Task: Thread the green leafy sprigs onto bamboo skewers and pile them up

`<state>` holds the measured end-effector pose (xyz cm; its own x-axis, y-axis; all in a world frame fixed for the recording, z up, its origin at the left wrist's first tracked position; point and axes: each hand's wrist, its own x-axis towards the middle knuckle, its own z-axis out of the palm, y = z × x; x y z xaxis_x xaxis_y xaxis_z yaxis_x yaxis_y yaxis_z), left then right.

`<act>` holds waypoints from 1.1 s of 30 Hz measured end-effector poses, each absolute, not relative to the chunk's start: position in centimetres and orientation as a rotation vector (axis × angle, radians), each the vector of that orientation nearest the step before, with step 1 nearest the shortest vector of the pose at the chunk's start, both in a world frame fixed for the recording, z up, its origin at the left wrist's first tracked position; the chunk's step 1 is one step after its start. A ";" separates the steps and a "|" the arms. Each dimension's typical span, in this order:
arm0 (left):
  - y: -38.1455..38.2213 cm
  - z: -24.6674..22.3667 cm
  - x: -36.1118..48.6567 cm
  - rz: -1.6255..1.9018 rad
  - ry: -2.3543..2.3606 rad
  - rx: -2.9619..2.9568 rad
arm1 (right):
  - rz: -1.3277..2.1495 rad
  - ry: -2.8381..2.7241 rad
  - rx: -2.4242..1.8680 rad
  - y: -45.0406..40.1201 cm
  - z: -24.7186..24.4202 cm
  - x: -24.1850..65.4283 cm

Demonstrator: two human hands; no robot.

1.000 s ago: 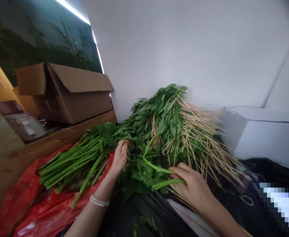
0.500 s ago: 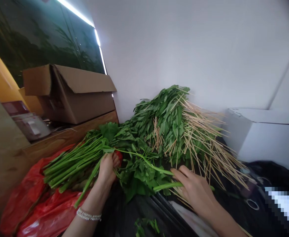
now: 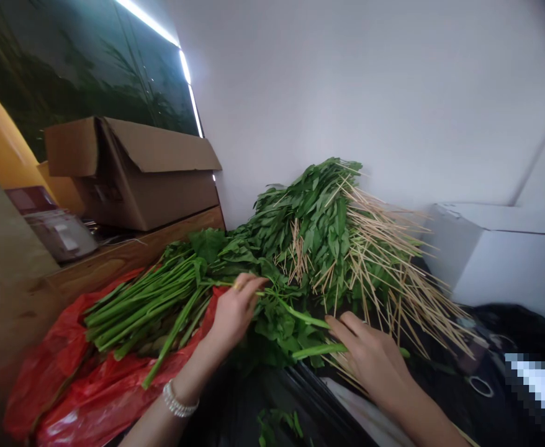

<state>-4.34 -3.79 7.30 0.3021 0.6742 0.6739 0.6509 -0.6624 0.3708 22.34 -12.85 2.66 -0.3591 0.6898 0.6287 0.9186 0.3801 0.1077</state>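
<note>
My right hand (image 3: 368, 347) is closed around long green stems (image 3: 316, 351), whose cut ends show past its fingers. One stem runs leftward to my left hand (image 3: 235, 310), which pinches it, fingers together, above loose broad leaves (image 3: 282, 326). To the left lies a bundle of leafy greens (image 3: 137, 304) with thick stems, on a red plastic bag (image 3: 81, 397). Behind both hands rises a heap of leafy greens (image 3: 319, 205) with many thin wooden sticks (image 3: 393, 248) fanning out to the right.
An open cardboard box (image 3: 165, 198) stands on a wooden ledge (image 3: 179, 231) at the left, beside a plastic container (image 3: 63, 233). A white box (image 3: 509, 267) is at the right. Leaf scraps (image 3: 277, 428) lie on black plastic (image 3: 235, 403) in front.
My left hand has moved right and slightly up, from beside the bundle towards my right hand. My right hand has stayed nearly in place, still holding the stems.
</note>
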 end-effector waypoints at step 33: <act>0.8 15.0 -5.1 2.267 1.104 1.375 | -0.426 -1.783 -1.306 -12.7 3.4 22.3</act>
<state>-5.08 0.85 15.04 -0.5136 0.5715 0.6399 0.1517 -0.6736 0.7233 22.29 -12.67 3.43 -0.0801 0.6014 0.7949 0.8959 0.3931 -0.2071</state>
